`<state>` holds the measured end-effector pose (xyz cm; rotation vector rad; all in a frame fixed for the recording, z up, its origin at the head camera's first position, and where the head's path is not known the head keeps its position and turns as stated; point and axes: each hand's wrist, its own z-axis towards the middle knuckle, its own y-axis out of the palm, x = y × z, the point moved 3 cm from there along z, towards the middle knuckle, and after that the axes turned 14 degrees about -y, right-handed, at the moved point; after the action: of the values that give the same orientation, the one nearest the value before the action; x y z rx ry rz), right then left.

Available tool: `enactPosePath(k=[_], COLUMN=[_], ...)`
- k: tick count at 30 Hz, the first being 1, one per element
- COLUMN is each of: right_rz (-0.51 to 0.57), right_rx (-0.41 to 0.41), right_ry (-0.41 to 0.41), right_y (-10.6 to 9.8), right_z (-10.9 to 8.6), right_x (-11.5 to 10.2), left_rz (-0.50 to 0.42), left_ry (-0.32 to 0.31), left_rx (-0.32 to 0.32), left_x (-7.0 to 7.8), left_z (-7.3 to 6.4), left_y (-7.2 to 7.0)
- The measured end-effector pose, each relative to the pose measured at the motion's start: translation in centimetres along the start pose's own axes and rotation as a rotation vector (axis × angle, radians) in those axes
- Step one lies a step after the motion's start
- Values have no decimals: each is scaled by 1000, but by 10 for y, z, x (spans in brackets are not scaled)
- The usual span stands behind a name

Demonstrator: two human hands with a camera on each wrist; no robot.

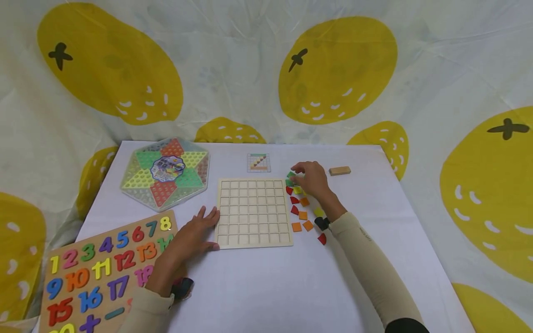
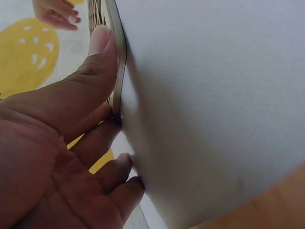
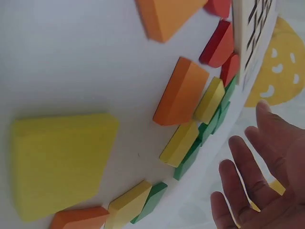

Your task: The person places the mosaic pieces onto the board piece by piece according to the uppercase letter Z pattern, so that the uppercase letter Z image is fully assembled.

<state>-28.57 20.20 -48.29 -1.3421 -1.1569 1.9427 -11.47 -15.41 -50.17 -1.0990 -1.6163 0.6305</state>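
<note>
A wooden grid board of square cells lies mid-table. My left hand rests at its left side, thumb by the near corner and fingers spread along the edge. In the left wrist view, the thumb lies against the board's edge. My right hand hovers over green pieces by the board's far right corner, fingers loosely bent and holding nothing. Beside the board lie red pieces, orange pieces and yellow pieces. Black pieces lie near the right forearm.
Behind the board is a small pattern card. A wooden block lies at the back right. To the left are a star-patterned hexagonal game board and a number board, partly under the left arm. A dark packet sits by the left wrist.
</note>
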Motion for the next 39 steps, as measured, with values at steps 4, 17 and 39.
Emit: enactPosePath(k=[4, 17, 39], right_rz=[-29, -43, 149], right_rx=[-46, -66, -62], right_ry=[52, 93, -20], right_y=[7, 14, 26], right_z=[12, 24, 19], right_x=[7, 14, -26], left_rz=[-2, 0, -10], left_ry=[-4, -8, -22], left_rx=[1, 17, 7], left_x=[-1, -1, -1], left_z=[-1, 0, 1], left_y=[-1, 0, 1])
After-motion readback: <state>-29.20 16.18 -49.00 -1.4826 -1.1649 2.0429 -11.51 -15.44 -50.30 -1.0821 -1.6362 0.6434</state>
